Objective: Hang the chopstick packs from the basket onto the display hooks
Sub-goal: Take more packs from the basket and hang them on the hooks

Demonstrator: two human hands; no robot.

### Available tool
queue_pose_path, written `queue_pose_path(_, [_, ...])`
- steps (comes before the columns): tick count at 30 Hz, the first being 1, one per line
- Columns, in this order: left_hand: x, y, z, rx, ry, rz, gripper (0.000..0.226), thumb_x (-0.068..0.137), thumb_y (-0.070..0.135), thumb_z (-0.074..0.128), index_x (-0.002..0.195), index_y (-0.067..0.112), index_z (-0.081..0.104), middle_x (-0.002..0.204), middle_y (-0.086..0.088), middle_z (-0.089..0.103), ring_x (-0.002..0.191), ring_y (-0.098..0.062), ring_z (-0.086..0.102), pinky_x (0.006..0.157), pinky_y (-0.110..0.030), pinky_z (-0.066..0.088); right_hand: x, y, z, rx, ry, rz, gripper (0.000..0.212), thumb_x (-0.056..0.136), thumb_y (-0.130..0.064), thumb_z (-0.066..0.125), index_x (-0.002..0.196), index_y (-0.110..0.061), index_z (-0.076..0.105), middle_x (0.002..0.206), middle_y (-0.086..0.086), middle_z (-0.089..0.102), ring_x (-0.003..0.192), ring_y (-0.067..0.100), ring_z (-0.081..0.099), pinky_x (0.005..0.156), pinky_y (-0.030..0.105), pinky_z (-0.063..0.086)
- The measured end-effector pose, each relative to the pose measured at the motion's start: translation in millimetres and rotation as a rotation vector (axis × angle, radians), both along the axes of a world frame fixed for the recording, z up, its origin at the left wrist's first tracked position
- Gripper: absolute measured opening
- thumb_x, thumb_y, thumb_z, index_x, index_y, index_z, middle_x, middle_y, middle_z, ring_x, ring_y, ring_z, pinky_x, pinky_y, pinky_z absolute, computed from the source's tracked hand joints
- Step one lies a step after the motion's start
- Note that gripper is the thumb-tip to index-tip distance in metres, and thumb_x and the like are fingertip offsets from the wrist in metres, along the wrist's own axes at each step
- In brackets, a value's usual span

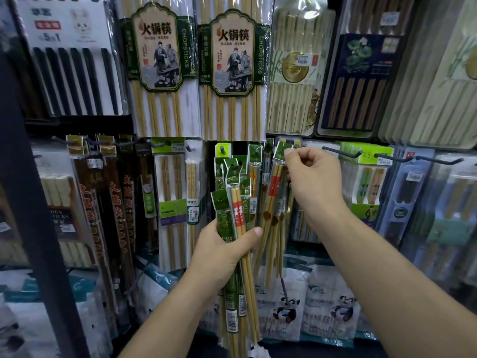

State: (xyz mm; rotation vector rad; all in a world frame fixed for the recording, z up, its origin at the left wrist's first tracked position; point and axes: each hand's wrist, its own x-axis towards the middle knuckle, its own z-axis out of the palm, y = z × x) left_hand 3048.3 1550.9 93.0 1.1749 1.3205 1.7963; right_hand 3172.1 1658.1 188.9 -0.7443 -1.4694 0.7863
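My left hand [223,248] grips a bundle of several narrow chopstick packs [233,202] with green header cards, held upright in front of the display. My right hand [311,178] pinches the green header of one chopstick pack [275,200] up at a dark display hook [289,145] in the middle row. That pack hangs down at a slight tilt beside other packs on the same hook. The basket is not in view.
Larger chopstick packs [233,73] hang in the row above. More dark hooks [340,151] with packs run left and right along the middle row. A dark upright post [33,202] stands at the left. Panda-printed bags [284,306] fill the row below.
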Motion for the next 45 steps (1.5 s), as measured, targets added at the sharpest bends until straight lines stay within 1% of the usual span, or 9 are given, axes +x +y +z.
queue_pose_path(11, [0.1, -0.3, 0.2, -0.016, 0.043, 0.001, 0.018, 0.085, 0.031, 0.084, 0.089, 0.044, 0.073, 0.093, 0.008, 0.079, 0.082, -0.007, 0.074, 0.066, -0.009, 0.052, -0.4, 11.5, -3.7, 0.0, -0.086, -0.076, 0.034, 0.097, -0.022, 0.058, 0.063, -0.017, 0.062, 0.05, -0.007, 0.054, 0.046, 0.001, 0.045, 0.049, 0.009, 0.044])
queue_pose_path(15, [1.2, -0.5, 0.4, -0.008, 0.046, -0.004, 0.017, 0.085, 0.028, 0.084, 0.087, 0.04, 0.073, 0.089, 0.005, 0.079, 0.079, -0.008, 0.074, 0.064, -0.009, 0.052, 1.4, 2.5, -9.6, 0.008, -0.03, -0.148, 0.015, 0.094, -0.027, 0.066, 0.081, -0.02, 0.066, 0.067, -0.01, 0.062, 0.058, -0.008, 0.055, 0.055, 0.01, 0.041])
queue_pose_path(22, [5.1, -2.5, 3.9, 0.041, 0.04, -0.112, 0.019, 0.088, 0.013, 0.08, 0.08, 0.03, 0.075, 0.076, -0.003, 0.075, 0.067, -0.016, 0.073, 0.062, -0.021, 0.057, -1.5, -32.2, -22.5, -0.034, -0.189, 0.247, 0.023, 0.093, -0.035, 0.069, 0.078, -0.019, 0.073, 0.068, -0.013, 0.067, 0.064, -0.004, 0.06, 0.068, 0.023, 0.049])
queue_pose_path(25, [5.5, -2.5, 3.8, 0.052, 0.018, -0.098, 0.013, 0.09, 0.013, 0.078, 0.085, 0.024, 0.073, 0.077, -0.005, 0.076, 0.067, -0.019, 0.073, 0.06, -0.023, 0.057, -0.7, -33.7, -23.3, -0.099, -0.174, 0.313, 0.019, 0.094, -0.027, 0.07, 0.078, -0.018, 0.074, 0.065, -0.014, 0.066, 0.059, -0.004, 0.059, 0.058, 0.016, 0.046])
queue_pose_path(31, [0.2, 2.6, 0.2, -0.007, -0.016, 0.033, 0.013, 0.094, 0.028, 0.073, 0.083, 0.022, 0.075, 0.077, 0.01, 0.076, 0.073, -0.002, 0.072, 0.06, -0.007, 0.049, 6.1, -20.4, -16.9, -0.039, -0.063, 0.116, 0.019, 0.099, -0.026, 0.064, 0.082, -0.022, 0.072, 0.059, -0.01, 0.062, 0.055, 0.0, 0.055, 0.054, 0.015, 0.047])
queue_pose_path(33, [-3.4, 3.0, -0.1, -0.028, 0.006, 0.03, 0.021, 0.096, 0.028, 0.07, 0.08, 0.014, 0.07, 0.072, 0.002, 0.074, 0.067, -0.01, 0.071, 0.058, -0.011, 0.051, 7.9, -13.8, -10.5, -0.008, -0.031, 0.045, 0.018, 0.1, -0.028, 0.063, 0.083, -0.025, 0.071, 0.059, -0.011, 0.061, 0.055, -0.001, 0.054, 0.054, 0.012, 0.046])
queue_pose_path(36, [-4.4, 0.7, 1.7, -0.034, 0.024, -0.03, 0.033, 0.099, 0.023, 0.067, 0.066, 0.026, 0.067, 0.063, -0.006, 0.067, 0.056, -0.018, 0.065, 0.054, -0.025, 0.055, 7.3, -7.1, -4.6, 0.037, -0.012, 0.002, 0.021, 0.1, -0.028, 0.062, 0.08, -0.027, 0.069, 0.063, -0.008, 0.059, 0.056, 0.0, 0.051, 0.055, 0.01, 0.045])
queue_pose_path(40, [-6.2, -1.9, 0.9, -0.111, 0.051, -0.11, 0.015, 0.099, 0.016, 0.066, 0.087, 0.008, 0.063, 0.07, -0.012, 0.071, 0.056, -0.024, 0.066, 0.053, -0.032, 0.056, 4.0, -1.4, -1.2, 0.06, -0.027, -0.044, 0.025, 0.1, -0.028, 0.062, 0.077, -0.021, 0.068, 0.066, 0.011, 0.057, 0.059, 0.003, 0.049, 0.057, 0.008, 0.044])
queue_pose_path(45, [-2.9, -4.7, 1.0, -0.118, 0.112, -0.121, 0.006, 0.102, 0.014, 0.062, 0.102, 0.008, 0.06, 0.087, -0.009, 0.079, 0.064, -0.022, 0.072, 0.052, -0.026, 0.055, 2.6, 2.0, 2.7, 0.022, -0.001, -0.06, 0.027, 0.097, -0.03, 0.067, 0.079, -0.012, 0.072, 0.07, 0.005, 0.06, 0.059, 0.001, 0.05, 0.057, 0.002, 0.042])
